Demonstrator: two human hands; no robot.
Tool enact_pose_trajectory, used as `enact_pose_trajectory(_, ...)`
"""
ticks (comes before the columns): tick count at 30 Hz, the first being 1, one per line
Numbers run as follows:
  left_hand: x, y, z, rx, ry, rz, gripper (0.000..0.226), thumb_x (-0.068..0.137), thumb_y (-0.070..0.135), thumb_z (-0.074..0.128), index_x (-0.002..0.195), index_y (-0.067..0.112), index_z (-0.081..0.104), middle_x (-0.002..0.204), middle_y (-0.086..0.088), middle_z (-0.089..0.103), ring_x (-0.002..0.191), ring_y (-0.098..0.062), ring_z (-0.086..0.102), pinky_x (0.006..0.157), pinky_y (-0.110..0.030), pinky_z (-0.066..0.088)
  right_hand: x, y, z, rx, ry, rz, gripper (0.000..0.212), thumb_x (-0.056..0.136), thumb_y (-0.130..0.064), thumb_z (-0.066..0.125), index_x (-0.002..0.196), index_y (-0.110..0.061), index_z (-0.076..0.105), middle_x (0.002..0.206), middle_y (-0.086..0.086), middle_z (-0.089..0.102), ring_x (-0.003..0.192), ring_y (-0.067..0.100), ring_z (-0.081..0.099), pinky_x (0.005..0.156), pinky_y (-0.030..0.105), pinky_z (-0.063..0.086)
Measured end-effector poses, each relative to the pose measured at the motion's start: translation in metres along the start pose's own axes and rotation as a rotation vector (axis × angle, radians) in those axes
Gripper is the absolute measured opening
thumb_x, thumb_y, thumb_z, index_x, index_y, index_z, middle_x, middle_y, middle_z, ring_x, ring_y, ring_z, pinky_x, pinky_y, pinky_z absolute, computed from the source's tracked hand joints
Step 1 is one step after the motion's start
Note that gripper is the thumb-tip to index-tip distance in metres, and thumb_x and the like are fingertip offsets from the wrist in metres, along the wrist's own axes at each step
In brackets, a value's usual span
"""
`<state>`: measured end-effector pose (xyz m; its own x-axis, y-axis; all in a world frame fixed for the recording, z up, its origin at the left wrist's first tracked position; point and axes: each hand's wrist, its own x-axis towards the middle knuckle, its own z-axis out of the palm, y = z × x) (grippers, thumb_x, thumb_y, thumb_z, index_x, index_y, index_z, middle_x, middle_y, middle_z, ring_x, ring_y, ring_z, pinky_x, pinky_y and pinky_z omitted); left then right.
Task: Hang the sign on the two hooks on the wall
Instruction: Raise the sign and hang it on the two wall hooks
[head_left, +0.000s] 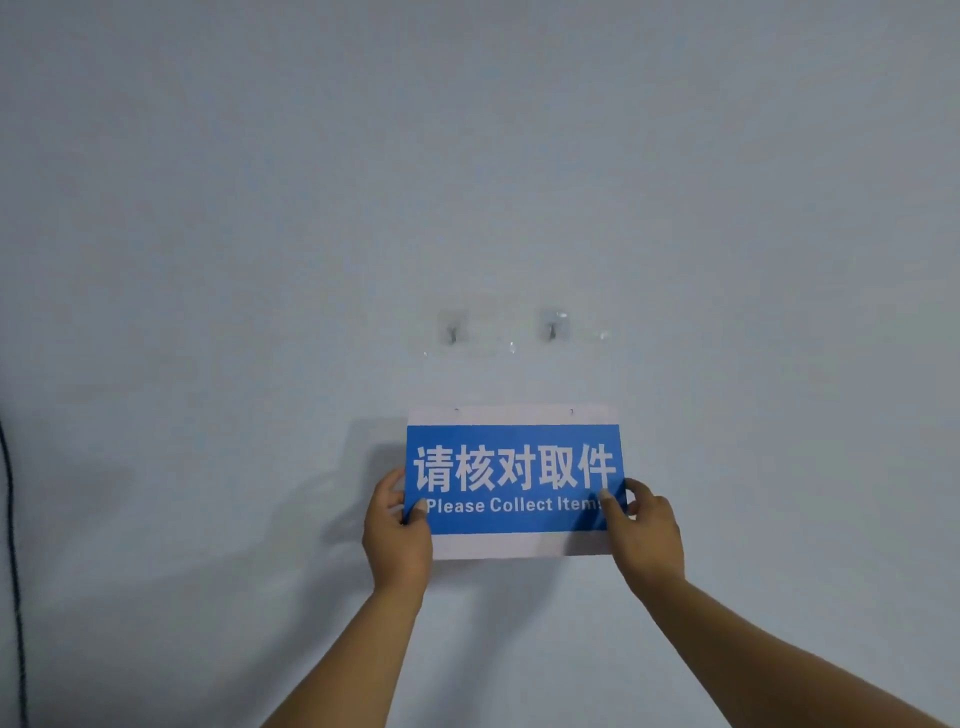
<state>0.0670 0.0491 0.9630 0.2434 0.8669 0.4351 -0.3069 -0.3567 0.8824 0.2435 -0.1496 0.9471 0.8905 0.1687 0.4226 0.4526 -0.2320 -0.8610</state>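
- Nearest, two bare forearms are seen rising from the bottom edge of the frame, converging toward the lower centre.
- The left hand (397, 530) is closed on the lower left edge of the sign (514, 480), its thumb laid over the blue face and the fingers hidden behind.
- The right hand (644, 530) is clamped on the lower right edge likewise, the thumb covering the last letter of the English line.
- The sign is held level and upright just below centre frame; a blue panel with white lettering is bordered by pale strips above and below.
- Two small holes seem to be punched in the top strip, though they are too small to be sure.
- Farther back, on the wall (260, 208), the left hook (453, 332) and right hook (551, 330) are fixed side by side, above the sign and apart from it.
- A dark cord (13, 597) is seen along the lower left edge.
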Motion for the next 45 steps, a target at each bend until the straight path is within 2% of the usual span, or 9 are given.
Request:
enact_pose_trajectory(4, 0.025, 0.021, 0.013, 0.008, 0.018, 0.012, 0.045, 0.092, 0.005, 0.065, 0.130, 0.028, 0.059, 0.109, 0.002, 0.070, 0.092, -0.014, 0.069, 0.074, -0.036, 0.060, 0.033, -0.033, -0.008, 0.021, -0.006, -0.052, 0.053, 0.097, -0.048, 0.057, 0.143, -0.023, 0.051, 0.126, 0.011, 0.056, 0.101, 0.022, 0.058, 0.089, 0.045, 0.056)
enact_pose_trajectory(7, 0.048, 0.032, 0.024, -0.006, 0.013, 0.034, 0.044, 0.093, 0.008, 0.065, 0.132, 0.026, 0.060, 0.109, 0.003, 0.071, 0.091, -0.016, 0.071, 0.069, -0.033, 0.060, 0.057, -0.051, -0.004, 0.045, -0.020, -0.060, 0.055, 0.097, -0.045, 0.058, 0.146, -0.021, 0.049, 0.129, 0.012, 0.054, 0.109, 0.027, 0.060, 0.094, 0.047, 0.055)
enact_pose_trajectory(10, 0.076, 0.037, 0.039, -0.003, 0.018, 0.053, 0.045, 0.093, 0.009, 0.065, 0.134, 0.026, 0.060, 0.111, 0.002, 0.071, 0.093, -0.019, 0.071, 0.071, -0.036, 0.062, 0.083, -0.064, 0.005, 0.076, -0.013, -0.068, 0.056, 0.097, -0.044, 0.059, 0.147, -0.021, 0.047, 0.131, 0.012, 0.053, 0.117, 0.032, 0.061, 0.098, 0.048, 0.054)
enact_pose_trajectory(14, 0.105, 0.040, 0.060, -0.014, 0.008, 0.067, 0.046, 0.093, 0.007, 0.064, 0.135, 0.026, 0.059, 0.107, 0.005, 0.069, 0.093, -0.019, 0.070, 0.079, -0.041, 0.061, 0.117, -0.072, 0.015, 0.065, -0.002, -0.082, 0.057, 0.097, -0.046, 0.059, 0.147, -0.022, 0.047, 0.131, 0.010, 0.052, 0.117, 0.030, 0.060, 0.098, 0.049, 0.055)
enact_pose_trajectory(18, 0.123, 0.033, 0.073, -0.014, -0.001, 0.086, 0.046, 0.093, 0.007, 0.064, 0.134, 0.025, 0.060, 0.106, 0.005, 0.069, 0.093, -0.017, 0.070, 0.077, -0.033, 0.058, 0.137, -0.072, 0.020, 0.067, 0.008, -0.083, 0.055, 0.097, -0.044, 0.059, 0.146, -0.022, 0.049, 0.120, 0.003, 0.048, 0.108, 0.023, 0.057, 0.098, 0.048, 0.054)
enact_pose_trajectory(22, 0.128, 0.024, 0.075, 0.001, 0.003, 0.113, 0.046, 0.093, 0.006, 0.063, 0.134, 0.026, 0.060, 0.112, 0.004, 0.070, 0.092, -0.014, 0.069, 0.071, -0.021, 0.053, 0.138, -0.067, 0.024, 0.063, 0.018, -0.112, 0.053, 0.098, -0.042, 0.058, 0.146, -0.022, 0.050, 0.115, -0.001, 0.045, 0.102, 0.019, 0.054, 0.097, 0.045, 0.053)
enact_pose_trajectory(29, 0.129, 0.018, 0.075, 0.026, 0.010, 0.134, 0.048, 0.092, 0.007, 0.064, 0.135, 0.028, 0.060, 0.116, 0.002, 0.070, 0.096, -0.015, 0.070, 0.084, -0.034, 0.059, 0.129, -0.060, 0.025, 0.074, 0.038, -0.145, 0.048, 0.099, -0.040, 0.058, 0.144, -0.023, 0.053, 0.114, 0.000, 0.047, 0.101, 0.020, 0.056, 0.091, 0.038, 0.052)
enact_pose_trajectory(35, 0.129, 0.019, 0.072, 0.046, 0.005, 0.150, 0.045, 0.094, 0.008, 0.062, 0.133, 0.028, 0.060, 0.120, -0.002, 0.066, 0.094, -0.017, 0.069, 0.072, -0.023, 0.054, 0.123, -0.060, 0.025, 0.086, 0.051, -0.138, 0.045, 0.099, -0.039, 0.058, 0.141, -0.022, 0.055, 0.113, 0.001, 0.048, 0.099, 0.020, 0.056, 0.092, 0.040, 0.053)
enact_pose_trajectory(45, 0.129, 0.020, 0.069, 0.073, 0.009, 0.136, 0.043, 0.094, 0.007, 0.060, 0.132, 0.027, 0.062, 0.120, -0.002, 0.066, 0.099, -0.021, 0.069, 0.081, -0.038, 0.060, 0.118, -0.056, 0.028, 0.074, 0.025, -0.116, 0.039, 0.099, -0.038, 0.057, 0.134, -0.021, 0.061, 0.113, 0.008, 0.053, 0.097, 0.023, 0.059, 0.084, 0.035, 0.049)
